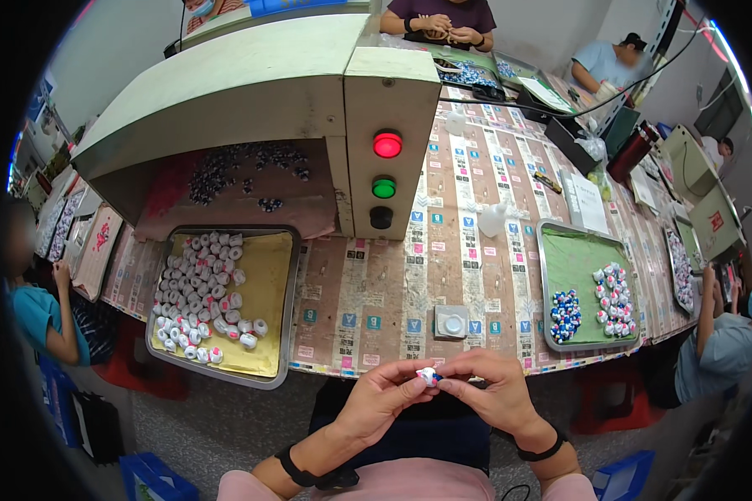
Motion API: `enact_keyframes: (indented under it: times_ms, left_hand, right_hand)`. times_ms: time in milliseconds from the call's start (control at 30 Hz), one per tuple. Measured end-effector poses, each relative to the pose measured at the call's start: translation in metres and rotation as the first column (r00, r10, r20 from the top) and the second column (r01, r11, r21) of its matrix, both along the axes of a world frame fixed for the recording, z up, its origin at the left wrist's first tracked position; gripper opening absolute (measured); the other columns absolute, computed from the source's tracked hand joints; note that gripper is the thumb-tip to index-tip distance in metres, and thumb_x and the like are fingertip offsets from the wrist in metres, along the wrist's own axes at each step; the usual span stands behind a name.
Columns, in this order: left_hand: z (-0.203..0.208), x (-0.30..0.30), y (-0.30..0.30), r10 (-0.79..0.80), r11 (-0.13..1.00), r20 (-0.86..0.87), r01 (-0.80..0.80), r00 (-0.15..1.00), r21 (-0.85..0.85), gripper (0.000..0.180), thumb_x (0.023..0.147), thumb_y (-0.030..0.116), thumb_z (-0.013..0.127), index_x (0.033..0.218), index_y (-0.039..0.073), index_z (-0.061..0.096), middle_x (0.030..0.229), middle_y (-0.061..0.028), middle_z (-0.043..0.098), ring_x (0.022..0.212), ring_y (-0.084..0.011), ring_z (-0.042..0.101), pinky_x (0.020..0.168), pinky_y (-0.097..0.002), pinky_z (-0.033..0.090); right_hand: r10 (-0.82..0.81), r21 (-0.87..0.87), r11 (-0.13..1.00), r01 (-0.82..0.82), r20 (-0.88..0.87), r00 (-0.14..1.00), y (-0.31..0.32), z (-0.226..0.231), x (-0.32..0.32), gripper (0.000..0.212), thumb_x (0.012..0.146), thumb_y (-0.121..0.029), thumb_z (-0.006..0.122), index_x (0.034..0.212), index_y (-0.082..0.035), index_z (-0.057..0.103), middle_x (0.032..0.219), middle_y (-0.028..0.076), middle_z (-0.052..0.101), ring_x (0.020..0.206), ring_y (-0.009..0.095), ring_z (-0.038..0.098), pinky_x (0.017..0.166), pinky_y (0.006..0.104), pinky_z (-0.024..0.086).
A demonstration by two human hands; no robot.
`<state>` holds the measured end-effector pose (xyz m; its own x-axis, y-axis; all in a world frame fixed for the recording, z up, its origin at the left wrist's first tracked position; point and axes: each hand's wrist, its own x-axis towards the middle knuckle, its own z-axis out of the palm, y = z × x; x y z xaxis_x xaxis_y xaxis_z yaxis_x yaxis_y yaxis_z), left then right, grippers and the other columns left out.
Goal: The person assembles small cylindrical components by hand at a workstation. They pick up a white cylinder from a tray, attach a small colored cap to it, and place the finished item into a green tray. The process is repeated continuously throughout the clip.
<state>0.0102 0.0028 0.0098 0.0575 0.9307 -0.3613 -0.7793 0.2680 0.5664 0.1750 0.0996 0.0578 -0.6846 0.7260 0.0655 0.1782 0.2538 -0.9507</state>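
My left hand and my right hand meet just off the table's near edge, both closed in a pinch. Between their fingertips is a small white toy piece with pink and blue parts. The left fingers grip its white side; the right fingertips are at its blue side. Whether it is one piece or two pressed together I cannot tell. Just beyond the hands, a small square block with a round white top sits on the table.
To the left, a yellow-lined tray holds many white pieces, below a metal machine with lit red and green lamps. A green-lined tray at right holds blue pieces and white-and-pink ones. Squeeze bottles stand behind; co-workers sit around.
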Motion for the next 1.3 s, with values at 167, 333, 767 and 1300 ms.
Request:
enact_keyframes:
  times_ms: [167,333,767,1300]
  left_hand:
    - [-0.002,0.002,-0.002,-0.004,1.000,-0.136,0.003,0.991,-0.011,0.028,0.089,0.003,0.062,0.116,-0.004,0.058,0.102,-0.0142,0.065,0.090,-0.0193,0.065,0.082,-0.0293,0.055]
    - [-0.004,0.003,-0.001,0.001,1.000,-0.188,0.001,0.982,0.010,0.030,0.086,-0.003,0.062,0.115,-0.006,0.059,0.099,-0.0157,0.066,0.085,-0.0214,0.067,0.078,-0.0303,0.056]
    - [0.031,-0.081,-0.026,0.350,0.936,-0.744,-0.243,0.570,0.255,0.031,0.078,-0.008,0.059,0.108,-0.002,0.059,0.103,-0.0064,0.057,0.085,-0.0123,0.058,0.080,-0.0240,0.048]
    - [0.036,-0.176,-0.088,-0.030,0.981,-0.829,-0.175,-0.558,0.082,0.054,0.067,0.018,0.078,0.116,0.009,0.059,0.114,-0.0136,0.052,0.108,-0.0327,0.045,0.093,-0.0411,0.041]
  right_hand:
    - [0.005,0.017,1.000,-0.004,-0.031,1.000,-0.004,-0.008,0.007,0.016,0.078,0.001,0.071,0.094,-0.002,0.071,0.089,0.011,0.068,0.081,0.017,0.066,0.071,0.0259,0.053]
    - [0.010,-0.009,1.000,-0.011,-0.080,0.997,-0.004,-0.010,0.012,0.019,0.077,0.002,0.071,0.096,-0.002,0.071,0.088,0.010,0.067,0.080,0.017,0.066,0.070,0.0254,0.052]
    - [-0.827,0.454,0.512,0.729,0.032,0.561,0.088,-0.017,0.166,0.014,0.078,-0.006,0.070,0.091,-0.001,0.068,0.084,0.006,0.064,0.076,0.014,0.060,0.068,0.0266,0.047]
    - [-0.752,0.552,0.642,0.532,0.323,0.574,0.088,-0.044,0.221,0.017,0.086,-0.006,0.060,0.100,0.004,0.062,0.097,0.011,0.063,0.097,0.022,0.057,0.090,0.0321,0.041]
